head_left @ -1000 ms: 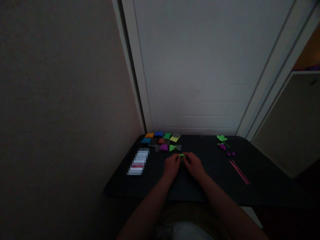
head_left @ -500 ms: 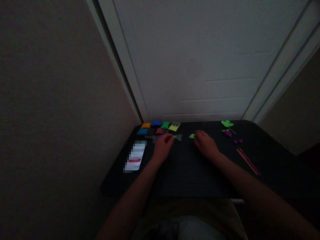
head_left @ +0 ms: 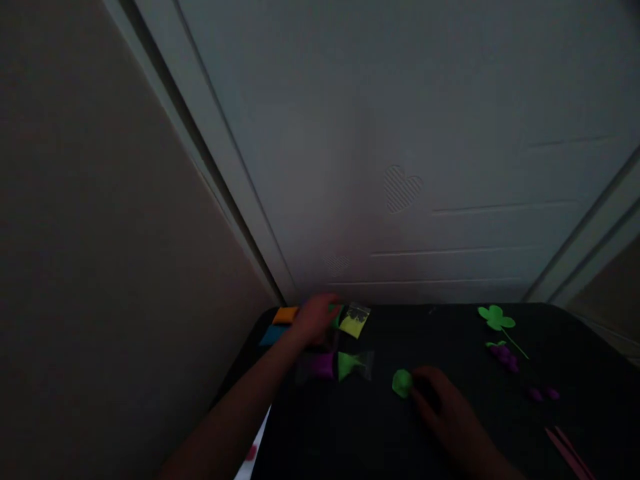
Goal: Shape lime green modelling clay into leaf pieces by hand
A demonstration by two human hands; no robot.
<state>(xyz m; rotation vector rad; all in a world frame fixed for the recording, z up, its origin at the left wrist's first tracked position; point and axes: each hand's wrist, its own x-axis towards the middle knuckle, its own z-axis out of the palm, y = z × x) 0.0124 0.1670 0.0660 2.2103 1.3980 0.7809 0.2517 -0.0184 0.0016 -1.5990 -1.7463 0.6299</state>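
My left hand (head_left: pixel 314 319) reaches to the back of the black table (head_left: pixel 450 440) and rests over the row of small clay bags, between an orange bag (head_left: pixel 285 315) and a yellow bag (head_left: pixel 354 322); its fingers are blurred and partly hidden. My right hand (head_left: pixel 440 403) lies on the table with its fingertips against a flat piece of green clay (head_left: pixel 401 383). In front of the left hand lie a purple bag (head_left: pixel 323 365) and a light green bag (head_left: pixel 349 365).
A green clay leaf with a stem (head_left: pixel 496 319) and purple clay balls (head_left: pixel 504 353) lie at the back right. Pink sticks (head_left: pixel 567 453) lie at the right front. A blue bag (head_left: pixel 273 334) sits near the left edge. A white door and a wall close the back.
My left hand has moved from the bags in the middle to the back row. The right hand stays by the green clay piece. The camera has come closer and tilted.
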